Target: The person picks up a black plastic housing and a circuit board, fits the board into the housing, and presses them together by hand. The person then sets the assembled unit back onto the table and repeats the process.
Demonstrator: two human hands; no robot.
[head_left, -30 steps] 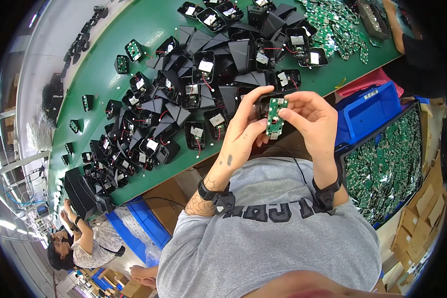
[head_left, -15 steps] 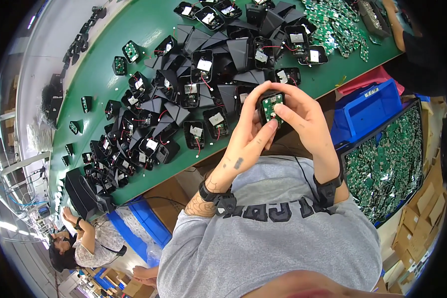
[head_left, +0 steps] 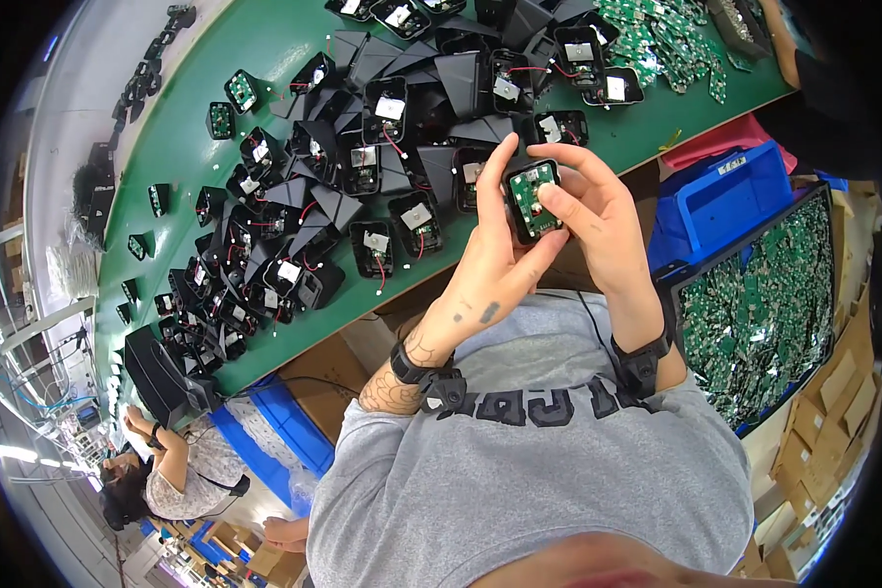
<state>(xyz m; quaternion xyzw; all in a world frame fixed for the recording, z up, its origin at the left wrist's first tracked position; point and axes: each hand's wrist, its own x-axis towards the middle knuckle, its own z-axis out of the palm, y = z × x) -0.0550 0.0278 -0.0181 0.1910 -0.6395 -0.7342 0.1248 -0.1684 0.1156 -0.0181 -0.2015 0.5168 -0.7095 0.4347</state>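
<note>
A small black housing (head_left: 512,212) with a green circuit board (head_left: 529,199) in its open face is held up in front of my chest, beyond the table's near edge. My left hand (head_left: 495,260) cradles it from the left and below. Its index finger points up along the side, and its thumb lies by the lower edge. From the right, my right hand (head_left: 598,216) grips the housing, thumb pressed on the board's face and fingers curled around the far side. The underside of the housing is hidden.
Many black housings (head_left: 372,250) with white parts and red wires crowd the green table (head_left: 294,348). Loose circuit boards (head_left: 657,49) lie in a heap at the far right. A blue bin (head_left: 725,211) and a board-filled tray (head_left: 755,304) stand right. Another person (head_left: 191,480) works at lower left.
The left index finger has straightened and lifted from the housing's top edge. The left thumb has shifted down off the board toward the lower edge. More of the board now shows.
</note>
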